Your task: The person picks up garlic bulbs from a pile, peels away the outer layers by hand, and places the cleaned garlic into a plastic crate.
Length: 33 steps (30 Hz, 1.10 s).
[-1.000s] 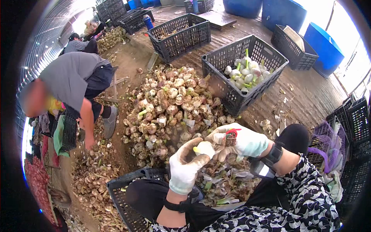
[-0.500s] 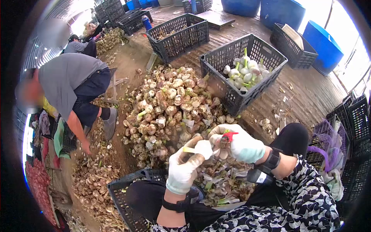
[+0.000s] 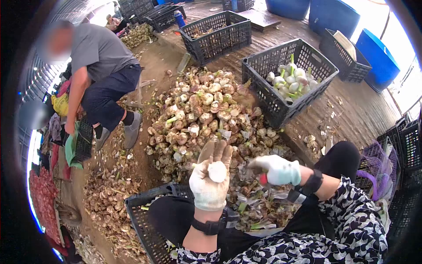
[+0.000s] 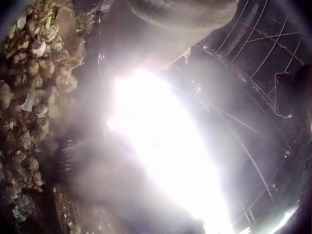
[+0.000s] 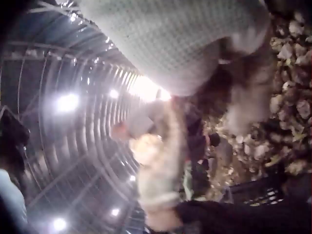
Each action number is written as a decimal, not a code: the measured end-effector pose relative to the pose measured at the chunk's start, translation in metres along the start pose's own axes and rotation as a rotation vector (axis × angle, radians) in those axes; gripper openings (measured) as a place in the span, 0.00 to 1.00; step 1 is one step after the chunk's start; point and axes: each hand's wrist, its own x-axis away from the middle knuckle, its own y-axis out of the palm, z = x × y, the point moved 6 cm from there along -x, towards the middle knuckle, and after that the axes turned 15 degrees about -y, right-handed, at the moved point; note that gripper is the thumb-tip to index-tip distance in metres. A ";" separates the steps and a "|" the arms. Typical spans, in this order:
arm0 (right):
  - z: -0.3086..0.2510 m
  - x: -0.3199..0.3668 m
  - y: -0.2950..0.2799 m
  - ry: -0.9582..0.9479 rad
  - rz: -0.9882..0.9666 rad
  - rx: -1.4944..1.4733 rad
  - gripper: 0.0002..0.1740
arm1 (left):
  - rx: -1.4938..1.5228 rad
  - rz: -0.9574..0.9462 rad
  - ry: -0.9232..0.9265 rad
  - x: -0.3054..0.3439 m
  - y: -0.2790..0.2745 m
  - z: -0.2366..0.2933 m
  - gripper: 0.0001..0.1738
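Note:
A white peeled garlic bulb (image 3: 217, 172) lies on the palm of my gloved left hand (image 3: 210, 182), which faces up with its fingers straight. In the right wrist view, the pale bulb (image 5: 146, 148) shows blurred on that palm. My gloved right hand (image 3: 277, 170) is to the right, apart from the bulb and blurred. Its fingers curl round a small tool with a red part (image 3: 263, 178); the rest of the tool is hidden. Beyond the hands rises a heap of unpeeled garlic (image 3: 206, 110). Loose skins and trimmings (image 3: 259, 207) lie below the right hand.
A black crate (image 3: 281, 112) with trimmed white garlic stands beyond on the boards. Another black crate (image 3: 215, 42) is farther left, and a low one (image 3: 145, 220) sits by the left knee. Blue barrels (image 3: 378, 57) stand at the back right. A person (image 3: 103, 57) bends at the left.
The hands have moved apart, the right one going right and down. My left hand has gone from holding the bulb in its fingers to lying palm up. The person at left has straightened somewhat.

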 end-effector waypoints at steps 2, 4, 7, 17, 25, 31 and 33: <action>0.002 0.001 0.009 0.076 -0.263 0.519 0.15 | -0.103 0.044 0.047 0.004 -0.002 0.003 0.19; -0.026 -0.006 -0.007 0.041 -0.037 -0.082 0.18 | -0.200 0.089 0.087 0.009 0.000 0.001 0.20; -0.069 -0.021 -0.025 -0.134 0.280 -0.121 0.23 | -0.692 0.255 0.250 0.016 0.016 0.005 0.24; -0.020 -0.010 -0.016 0.011 -0.036 -0.031 0.14 | -0.037 0.047 0.005 0.004 -0.015 0.007 0.25; -0.054 -0.018 -0.020 -0.006 0.229 -0.535 0.23 | -0.057 0.166 0.034 -0.002 -0.015 -0.002 0.24; -0.052 -0.035 0.018 -0.039 0.291 -0.793 0.24 | -0.093 0.185 0.033 -0.004 -0.033 -0.002 0.23; -0.065 -0.038 0.013 -0.058 0.346 -0.814 0.22 | -0.200 0.091 0.102 -0.006 -0.038 0.008 0.19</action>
